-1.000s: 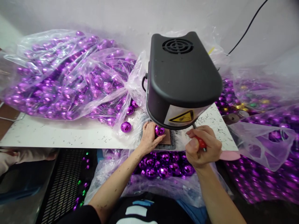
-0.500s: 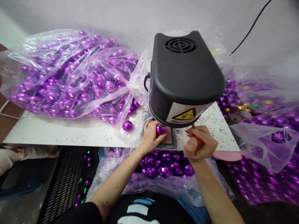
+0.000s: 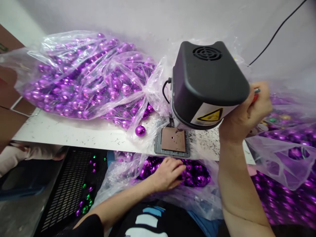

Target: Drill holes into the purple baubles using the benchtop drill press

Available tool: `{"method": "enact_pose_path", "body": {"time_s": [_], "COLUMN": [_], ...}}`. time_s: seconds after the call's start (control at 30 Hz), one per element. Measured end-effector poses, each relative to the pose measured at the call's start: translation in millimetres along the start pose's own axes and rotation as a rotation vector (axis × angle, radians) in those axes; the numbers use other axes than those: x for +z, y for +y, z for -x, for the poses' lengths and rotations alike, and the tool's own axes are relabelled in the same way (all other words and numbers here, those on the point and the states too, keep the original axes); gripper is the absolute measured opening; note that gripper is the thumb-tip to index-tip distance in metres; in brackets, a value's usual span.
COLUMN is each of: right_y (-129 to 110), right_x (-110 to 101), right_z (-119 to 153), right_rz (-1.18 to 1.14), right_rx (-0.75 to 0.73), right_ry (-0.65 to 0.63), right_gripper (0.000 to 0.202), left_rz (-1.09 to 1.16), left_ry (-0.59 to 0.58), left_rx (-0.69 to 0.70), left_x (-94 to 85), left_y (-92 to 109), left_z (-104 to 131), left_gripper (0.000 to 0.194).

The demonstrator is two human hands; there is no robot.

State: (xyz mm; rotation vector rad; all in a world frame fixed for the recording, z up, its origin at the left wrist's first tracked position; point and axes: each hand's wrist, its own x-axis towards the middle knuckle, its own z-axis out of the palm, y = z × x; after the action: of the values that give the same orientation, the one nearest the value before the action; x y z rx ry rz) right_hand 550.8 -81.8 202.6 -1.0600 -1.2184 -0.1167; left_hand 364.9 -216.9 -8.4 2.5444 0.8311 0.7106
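Note:
My left hand (image 3: 169, 173) is down in the open plastic bag on my lap, its fingers curved round a shiny purple faceted ball (image 3: 182, 175); the fingertips are partly hidden. Many such balls lie around it. My right hand (image 3: 250, 113) is closed on a red-handled lever (image 3: 256, 95) at the right of a black press machine (image 3: 209, 79), raised level with its housing. Beneath the machine head, a brown square plate (image 3: 173, 140) with a small central hole lies bare on the grey base (image 3: 158, 149).
A big tied clear bag (image 3: 74, 82) of purple balls fills the table's left side. One loose ball (image 3: 140, 131) sits left of the base. Dark flecks litter the white table (image 3: 74, 131). More bagged balls (image 3: 278, 197) stand right. A black crate (image 3: 61, 187) stands lower left.
My left hand has moved from the plate under the machine down into the lap bag, and the ball has left the plate. My right hand has swung the lever up and right. The view has shifted.

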Motion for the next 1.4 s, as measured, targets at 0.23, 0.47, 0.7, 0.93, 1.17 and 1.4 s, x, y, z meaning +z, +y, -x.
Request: {"method": "enact_pose_path", "body": {"time_s": [0.23, 0.47, 0.7, 0.93, 1.17, 1.4], "right_y": [4, 0, 4, 8, 14, 9], "right_x": [1, 1, 5, 2, 5, 5], "right_z": [-1, -1, -3, -5, -4, -5], "right_rz": [-0.037, 0.009, -0.007, 0.039, 0.014, 0.033], "right_rx": [0.007, 0.059, 0.088, 0.063, 0.067, 0.110], "right_ry": [0.002, -0.038, -0.053, -0.085, -0.048, -0.049], "right_gripper": [0.060, 0.061, 0.063, 0.061, 0.062, 0.066], "left_rz": [-0.084, 0.113, 0.112, 0.122, 0.546, -0.386], "left_ry": [-0.091, 0.004, -0.138, -0.407, -0.384, 0.032], "left_rx": [-0.394, -0.734, -0.755, -0.632, -0.497, -0.533], "left_x": [17.2, 26.6, 66.5, 59.9, -103.2, -141.5], "left_y": [-35, -65, -38, -2, -14, -106], "left_z": [50, 69, 44, 37, 13, -4], "left_gripper": [0.050, 0.049, 0.069, 0.064, 0.037, 0.048]}}
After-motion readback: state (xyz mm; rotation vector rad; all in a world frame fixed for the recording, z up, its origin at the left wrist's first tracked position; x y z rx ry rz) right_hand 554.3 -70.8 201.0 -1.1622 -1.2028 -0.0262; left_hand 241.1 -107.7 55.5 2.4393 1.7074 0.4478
